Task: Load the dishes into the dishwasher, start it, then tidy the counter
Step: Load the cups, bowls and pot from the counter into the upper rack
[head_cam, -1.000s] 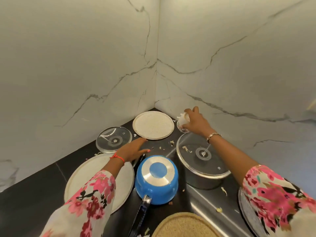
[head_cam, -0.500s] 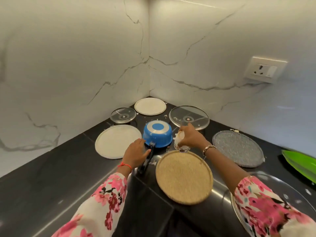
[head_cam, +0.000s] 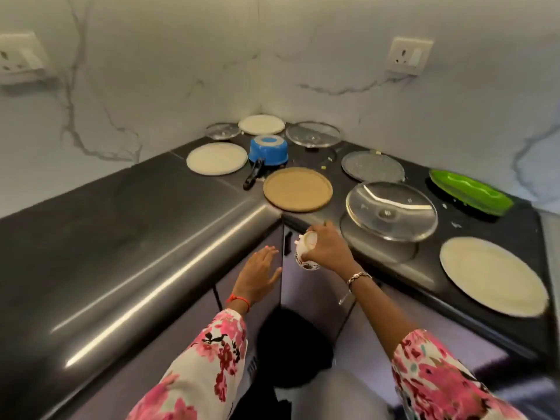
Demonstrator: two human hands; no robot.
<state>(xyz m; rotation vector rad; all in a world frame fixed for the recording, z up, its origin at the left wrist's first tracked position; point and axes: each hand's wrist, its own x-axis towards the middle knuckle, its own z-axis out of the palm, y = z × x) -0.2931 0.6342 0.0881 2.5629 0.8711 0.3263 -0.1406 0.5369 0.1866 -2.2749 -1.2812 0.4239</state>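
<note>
Right hand [head_cam: 328, 251]: grips the small white patterned cup [head_cam: 305, 253], pulled back off the black stone counter [head_cam: 121, 237] to 6 o'clock of the round tan woven plate [head_cam: 298, 189]; half a second ago beside the upturned blue saucepan [head_cam: 268, 150].
Left hand [head_cam: 257, 277]: fingers straight, spread, empty, at 8 o'clock of the cup; earlier on the saucepan's black handle [head_cam: 253, 177].

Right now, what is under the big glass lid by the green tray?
A steel pot sits under the glass lid. Glare on the glass hides whether anything is inside.
</note>
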